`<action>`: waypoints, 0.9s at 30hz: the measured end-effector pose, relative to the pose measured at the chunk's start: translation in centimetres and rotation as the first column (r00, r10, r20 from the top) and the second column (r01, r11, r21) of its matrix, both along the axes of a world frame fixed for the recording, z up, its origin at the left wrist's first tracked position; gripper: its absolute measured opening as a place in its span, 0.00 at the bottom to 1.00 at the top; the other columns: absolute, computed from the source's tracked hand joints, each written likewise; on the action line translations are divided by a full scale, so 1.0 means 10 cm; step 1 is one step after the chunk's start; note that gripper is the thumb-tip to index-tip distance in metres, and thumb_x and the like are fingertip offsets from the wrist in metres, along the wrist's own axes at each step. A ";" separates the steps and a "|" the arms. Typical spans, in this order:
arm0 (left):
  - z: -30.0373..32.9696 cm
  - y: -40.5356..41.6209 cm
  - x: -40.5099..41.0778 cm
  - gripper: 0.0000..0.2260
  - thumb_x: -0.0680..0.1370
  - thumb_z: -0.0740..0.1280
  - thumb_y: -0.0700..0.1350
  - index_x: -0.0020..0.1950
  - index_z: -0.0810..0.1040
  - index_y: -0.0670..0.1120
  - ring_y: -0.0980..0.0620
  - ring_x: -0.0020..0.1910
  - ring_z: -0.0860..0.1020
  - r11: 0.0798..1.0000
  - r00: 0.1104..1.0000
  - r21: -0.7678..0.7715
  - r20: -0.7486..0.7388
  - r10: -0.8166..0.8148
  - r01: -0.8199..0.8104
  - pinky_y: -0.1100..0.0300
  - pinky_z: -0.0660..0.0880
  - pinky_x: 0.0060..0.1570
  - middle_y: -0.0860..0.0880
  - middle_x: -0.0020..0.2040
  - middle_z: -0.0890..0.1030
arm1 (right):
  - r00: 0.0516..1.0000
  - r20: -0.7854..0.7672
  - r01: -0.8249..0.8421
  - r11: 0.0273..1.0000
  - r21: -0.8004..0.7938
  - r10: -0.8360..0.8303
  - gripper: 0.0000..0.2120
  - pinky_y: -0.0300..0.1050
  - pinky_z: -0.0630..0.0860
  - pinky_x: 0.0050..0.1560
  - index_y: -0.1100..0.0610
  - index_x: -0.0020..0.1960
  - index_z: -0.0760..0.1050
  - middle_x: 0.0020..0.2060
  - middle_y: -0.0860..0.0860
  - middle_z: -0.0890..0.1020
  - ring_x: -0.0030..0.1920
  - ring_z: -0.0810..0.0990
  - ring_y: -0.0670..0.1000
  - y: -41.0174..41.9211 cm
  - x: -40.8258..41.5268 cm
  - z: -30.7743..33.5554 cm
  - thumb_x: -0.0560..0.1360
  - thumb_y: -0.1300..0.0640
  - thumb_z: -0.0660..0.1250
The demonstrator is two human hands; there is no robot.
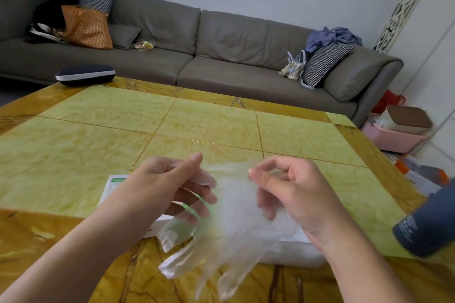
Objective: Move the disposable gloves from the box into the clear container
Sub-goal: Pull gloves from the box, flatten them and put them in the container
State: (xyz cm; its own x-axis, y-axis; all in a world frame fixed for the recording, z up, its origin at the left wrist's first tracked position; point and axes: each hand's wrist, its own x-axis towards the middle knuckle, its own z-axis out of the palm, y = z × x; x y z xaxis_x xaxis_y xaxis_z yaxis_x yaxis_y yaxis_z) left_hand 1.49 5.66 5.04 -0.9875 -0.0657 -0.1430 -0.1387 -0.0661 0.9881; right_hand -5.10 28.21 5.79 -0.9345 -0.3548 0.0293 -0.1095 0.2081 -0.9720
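Note:
A thin clear disposable glove (229, 241) hangs in the air between my hands, its fingers pointing down toward the table's near edge. My left hand (172, 184) pinches the glove's cuff on the left side. My right hand (293, 192) pinches the cuff on the right between thumb and forefinger. Below and behind the glove lies the white glove box (115, 184) with green print, mostly hidden by my left arm. A clear container (295, 251) sits on the table under my right wrist, largely hidden by the glove.
The yellow-green tiled table (197, 120) has a brown marbled border. A dark glasses case (85, 75) lies at its far left edge. A dark blue cylinder (428, 224) juts in at the right. A grey sofa (221, 51) stands behind, a pink bin (391, 138) at the right.

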 end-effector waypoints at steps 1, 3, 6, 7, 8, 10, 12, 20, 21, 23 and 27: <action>0.00 0.00 -0.01 0.25 0.81 0.62 0.58 0.47 0.85 0.36 0.37 0.37 0.83 0.999 1.000 0.032 0.005 0.012 -0.012 0.52 0.80 0.34 0.33 0.44 0.85 | 1.000 0.002 0.013 0.999 -0.032 -0.013 0.09 0.49 0.74 0.30 0.63 0.46 0.83 0.28 0.60 0.81 0.25 0.74 0.57 0.00 0.00 -0.01 0.80 0.57 0.72; -0.01 -0.01 -0.02 0.29 0.81 0.59 0.60 0.46 0.86 0.36 0.37 0.37 0.82 0.992 0.998 0.111 0.013 0.065 -0.066 0.53 0.79 0.32 0.32 0.44 0.84 | 0.997 0.013 0.081 0.994 -0.068 -0.080 0.11 0.45 0.69 0.24 0.63 0.44 0.83 0.26 0.58 0.78 0.23 0.71 0.55 0.00 0.00 -0.05 0.82 0.58 0.70; -0.01 -0.01 -0.02 0.31 0.78 0.60 0.65 0.51 0.85 0.38 0.37 0.39 0.83 0.980 0.999 0.198 0.028 0.025 -0.030 0.56 0.79 0.29 0.33 0.47 0.84 | 0.990 -0.002 0.144 0.989 -0.024 -0.144 0.16 0.39 0.62 0.19 0.61 0.42 0.83 0.25 0.57 0.76 0.21 0.67 0.52 -0.01 0.00 -0.07 0.84 0.53 0.66; -0.01 0.01 -0.01 0.29 0.77 0.62 0.65 0.53 0.84 0.39 0.37 0.41 0.84 0.988 0.999 0.157 0.031 -0.020 0.015 0.58 0.78 0.28 0.35 0.48 0.85 | 0.989 -0.007 0.147 0.989 -0.013 -0.147 0.18 0.38 0.62 0.19 0.61 0.42 0.82 0.25 0.57 0.76 0.20 0.67 0.52 -0.01 0.00 -0.07 0.84 0.52 0.66; -0.01 0.01 0.00 0.24 0.77 0.65 0.62 0.54 0.84 0.41 0.38 0.41 0.85 0.997 0.998 0.060 0.025 -0.058 0.057 0.59 0.79 0.29 0.38 0.48 0.86 | 0.989 -0.010 0.149 0.989 -0.007 -0.149 0.19 0.38 0.62 0.18 0.61 0.41 0.82 0.25 0.57 0.77 0.20 0.67 0.51 0.00 0.00 -0.07 0.84 0.50 0.65; -0.02 0.01 0.01 0.13 0.78 0.70 0.52 0.52 0.85 0.43 0.43 0.40 0.85 0.987 0.995 -0.124 0.010 -0.099 0.099 0.59 0.79 0.33 0.42 0.47 0.87 | 0.988 0.004 0.154 0.988 -0.015 -0.154 0.20 0.37 0.62 0.19 0.61 0.42 0.82 0.25 0.56 0.77 0.20 0.67 0.50 0.02 0.00 -0.06 0.83 0.47 0.66; -0.04 0.00 0.01 0.06 0.78 0.73 0.45 0.47 0.86 0.42 0.44 0.36 0.83 0.988 0.997 -0.134 0.015 -0.071 0.073 0.58 0.78 0.31 0.41 0.44 0.86 | 0.990 0.030 0.142 0.989 -0.032 -0.141 0.18 0.38 0.64 0.20 0.62 0.44 0.83 0.26 0.56 0.76 0.21 0.69 0.49 0.07 -0.01 -0.06 0.81 0.47 0.70; -0.07 0.08 -0.04 0.11 0.76 0.73 0.50 0.49 0.87 0.42 0.45 0.40 0.84 0.993 0.998 -0.104 0.033 -0.051 0.054 0.58 0.80 0.36 0.41 0.44 0.87 | 0.950 0.027 0.312 0.949 -0.045 -0.311 0.12 0.42 0.68 0.23 0.61 0.44 0.83 0.27 0.54 0.76 0.23 0.70 0.50 0.29 -0.14 -0.17 0.83 0.56 0.68; -0.08 0.10 -0.05 0.10 0.75 0.74 0.49 0.48 0.87 0.42 0.46 0.40 0.84 0.990 0.998 -0.130 0.032 -0.054 0.058 0.59 0.80 0.37 0.42 0.44 0.87 | 0.945 0.029 0.327 0.944 -0.044 -0.326 0.13 0.43 0.68 0.24 0.61 0.44 0.83 0.27 0.55 0.76 0.22 0.69 0.50 0.31 -0.15 -0.18 0.84 0.56 0.67; -0.12 0.14 -0.08 0.09 0.76 0.75 0.45 0.46 0.86 0.39 0.48 0.38 0.83 0.990 1.000 -0.140 0.017 -0.004 0.007 0.59 0.80 0.38 0.41 0.42 0.85 | 0.931 0.031 0.364 0.931 -0.031 -0.363 0.13 0.42 0.66 0.24 0.61 0.44 0.82 0.26 0.55 0.76 0.21 0.69 0.49 0.38 -0.18 -0.22 0.84 0.56 0.67; -0.18 0.15 -0.16 0.13 0.76 0.74 0.46 0.44 0.82 0.35 0.49 0.35 0.79 0.992 0.996 -0.095 0.026 0.086 -0.083 0.58 0.81 0.37 0.41 0.37 0.79 | 0.909 -0.009 0.416 0.906 0.078 -0.417 0.14 0.40 0.66 0.21 0.59 0.43 0.83 0.25 0.52 0.77 0.23 0.72 0.51 0.53 -0.21 -0.29 0.84 0.54 0.66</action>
State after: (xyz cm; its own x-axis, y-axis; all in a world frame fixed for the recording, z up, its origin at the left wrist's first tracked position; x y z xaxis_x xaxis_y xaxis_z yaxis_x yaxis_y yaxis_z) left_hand -0.07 7.17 3.20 -0.9732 -0.1635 -0.1615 -0.1659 0.0135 0.9861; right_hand -7.25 33.52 2.87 -0.9978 0.0657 0.0101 0.0106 0.3068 -0.9517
